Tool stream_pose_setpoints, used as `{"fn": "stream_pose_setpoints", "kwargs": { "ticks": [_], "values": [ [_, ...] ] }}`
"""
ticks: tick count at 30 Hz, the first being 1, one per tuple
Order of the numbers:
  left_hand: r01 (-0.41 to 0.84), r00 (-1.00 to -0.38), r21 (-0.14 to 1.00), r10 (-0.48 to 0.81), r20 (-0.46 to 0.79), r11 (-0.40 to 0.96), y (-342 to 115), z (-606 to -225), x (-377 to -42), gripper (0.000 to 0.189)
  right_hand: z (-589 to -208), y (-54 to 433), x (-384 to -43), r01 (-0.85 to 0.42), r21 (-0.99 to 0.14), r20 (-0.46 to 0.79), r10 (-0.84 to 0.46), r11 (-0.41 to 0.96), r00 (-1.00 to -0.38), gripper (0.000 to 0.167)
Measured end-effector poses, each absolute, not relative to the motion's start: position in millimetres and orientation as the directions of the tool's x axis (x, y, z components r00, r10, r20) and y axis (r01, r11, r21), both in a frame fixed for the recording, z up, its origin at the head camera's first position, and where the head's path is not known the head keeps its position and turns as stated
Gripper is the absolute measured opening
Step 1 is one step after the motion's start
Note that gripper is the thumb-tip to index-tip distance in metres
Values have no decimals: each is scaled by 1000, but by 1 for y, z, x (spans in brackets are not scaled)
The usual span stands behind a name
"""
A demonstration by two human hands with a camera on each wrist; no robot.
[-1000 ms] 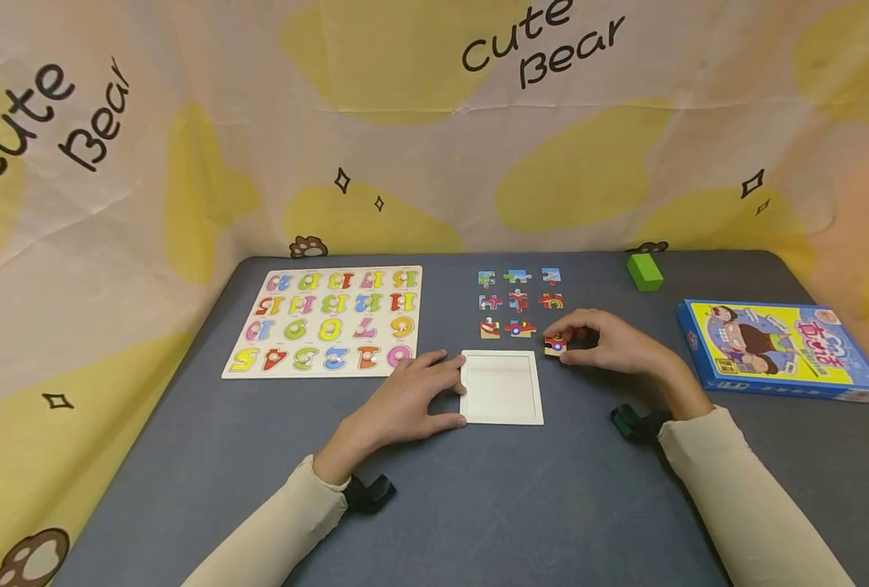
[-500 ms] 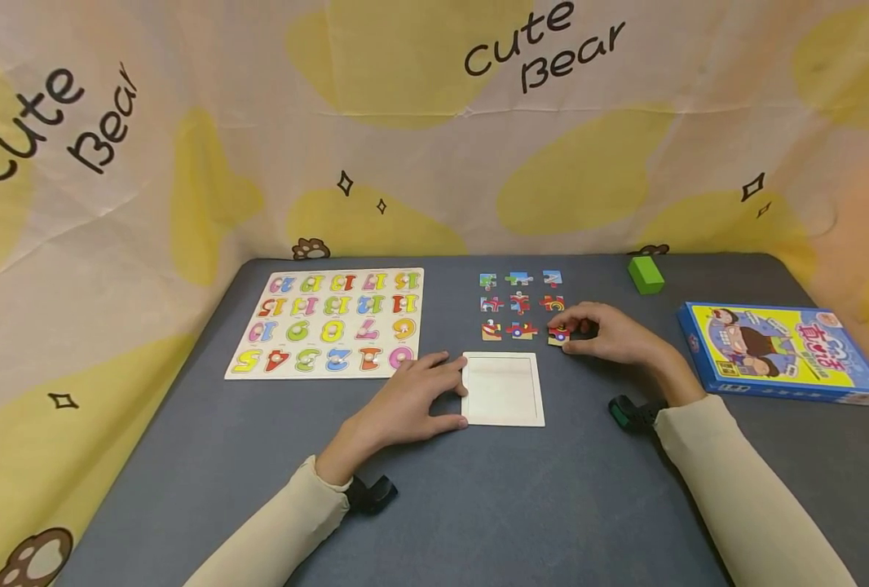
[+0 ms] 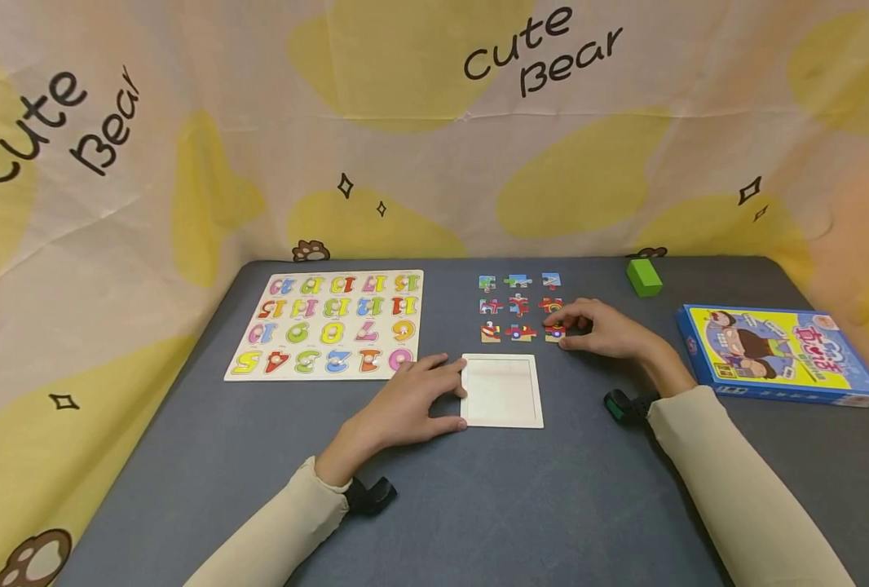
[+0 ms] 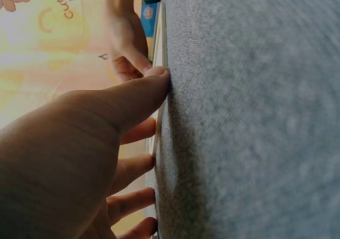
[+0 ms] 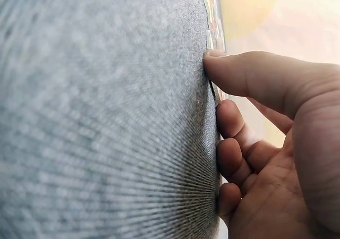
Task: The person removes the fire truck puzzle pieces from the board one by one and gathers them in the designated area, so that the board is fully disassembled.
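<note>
My right hand [image 3: 605, 328] pinches a small puzzle piece [image 3: 554, 333] between thumb and fingers. The piece lies flat at the near right corner of several puzzle pieces [image 3: 518, 306] laid out in rows. In the right wrist view, the thumb [image 5: 234, 71] touches the edge of a piece, and the other fingers curl low over the cloth. My left hand [image 3: 408, 401] rests at the left edge of a white square puzzle tray [image 3: 503, 391], its fingers spread and the thumb at the near corner. The tray holds no pieces. The left wrist view shows fingertips against its thin edge.
A number puzzle board [image 3: 322, 326] lies left of the pieces. At the back right stands a green block [image 3: 644, 278]. A blue and yellow box [image 3: 781, 352] lies beyond my right forearm. Printed cloth [image 3: 434, 163] hangs behind the grey table [image 3: 471, 505].
The right hand has moved slightly away from me with the puzzle piece, which now lies level with the near row instead of tilted below it. My left hand and the tray stay put.
</note>
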State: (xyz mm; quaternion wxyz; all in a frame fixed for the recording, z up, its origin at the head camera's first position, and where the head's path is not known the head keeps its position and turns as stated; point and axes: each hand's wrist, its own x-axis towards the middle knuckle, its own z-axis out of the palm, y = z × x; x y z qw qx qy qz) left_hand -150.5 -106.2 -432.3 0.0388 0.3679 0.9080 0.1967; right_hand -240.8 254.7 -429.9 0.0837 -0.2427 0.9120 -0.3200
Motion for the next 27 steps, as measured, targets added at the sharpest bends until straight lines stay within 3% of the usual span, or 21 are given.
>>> {"fn": "stream_pose_setpoints", "kwargs": {
  "ticks": [27],
  "values": [
    [661, -720, 370, 690, 69, 653, -105, -436, -156, 31, -431, 256, -240, -358, -643, 2, -467, 677, -884, 44]
  ]
}}
